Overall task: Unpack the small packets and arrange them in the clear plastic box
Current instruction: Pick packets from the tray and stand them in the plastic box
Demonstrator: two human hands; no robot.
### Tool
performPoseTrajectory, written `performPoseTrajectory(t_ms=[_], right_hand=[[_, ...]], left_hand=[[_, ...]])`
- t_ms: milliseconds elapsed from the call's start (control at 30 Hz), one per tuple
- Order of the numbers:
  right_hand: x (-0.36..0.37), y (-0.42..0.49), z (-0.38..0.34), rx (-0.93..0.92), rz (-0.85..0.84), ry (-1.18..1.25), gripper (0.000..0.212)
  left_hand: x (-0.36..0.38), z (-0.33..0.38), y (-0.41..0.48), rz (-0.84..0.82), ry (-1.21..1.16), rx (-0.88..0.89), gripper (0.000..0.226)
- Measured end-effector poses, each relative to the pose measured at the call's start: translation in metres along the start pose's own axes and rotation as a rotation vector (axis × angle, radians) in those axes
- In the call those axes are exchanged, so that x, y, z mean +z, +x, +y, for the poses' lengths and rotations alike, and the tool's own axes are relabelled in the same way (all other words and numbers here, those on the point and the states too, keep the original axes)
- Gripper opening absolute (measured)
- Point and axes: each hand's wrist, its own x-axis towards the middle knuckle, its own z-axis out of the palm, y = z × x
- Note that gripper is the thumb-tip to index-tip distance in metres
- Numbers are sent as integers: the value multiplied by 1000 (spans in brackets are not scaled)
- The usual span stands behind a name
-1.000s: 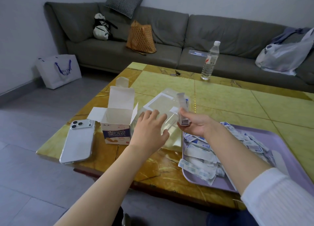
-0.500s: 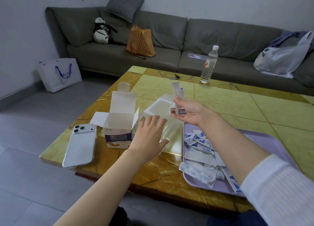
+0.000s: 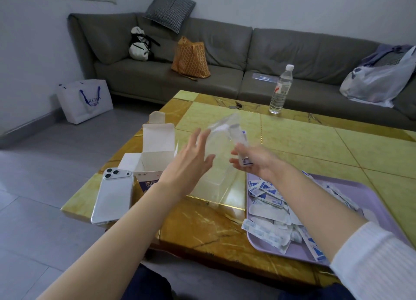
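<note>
Above the table, right grip pinches small packets, print unreadable; left grip spread open, empty.

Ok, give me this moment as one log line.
left hand: open, beside clear plastic box | right hand: grips small packets near box | tray: loose packets piled | box contents: cannot tell

The left hand has lifted off the clear plastic box, fingers spread, its lid now raised and blurred beside the right hand gripping packets.
</note>
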Motion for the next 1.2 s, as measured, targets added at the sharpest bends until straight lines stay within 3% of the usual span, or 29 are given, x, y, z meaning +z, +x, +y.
performPoseTrajectory(t_ms=[167,300,433,533,633,800,1000,1200], right_hand=[[15,-5,13,-75,-38,-394,31],[16,-6,20,-97,-40,-561,34],[15,-7,28,-111,-61,-553,28],[13,-7,33,-132,-68,-567,19],[13,-8,37,-154,-50,-602,19],[18,-9,41,-208,-4,-651,16],[28,-13,42,-159,-42,-664,20],[34,-6,19,-311,40,-1181,21]], left_hand=[[-15,-9,6,250,94,-41,36],[-21,-12,5,387,296,-89,46],[2,-6,-12,262,281,-16,32],[28,-4,-29,45,222,-73,27],[47,-9,-41,-40,253,-143,34],[50,-17,-51,-39,207,-131,41],[43,-22,-49,6,34,-157,25],[35,-28,-58,105,-20,-231,21]])
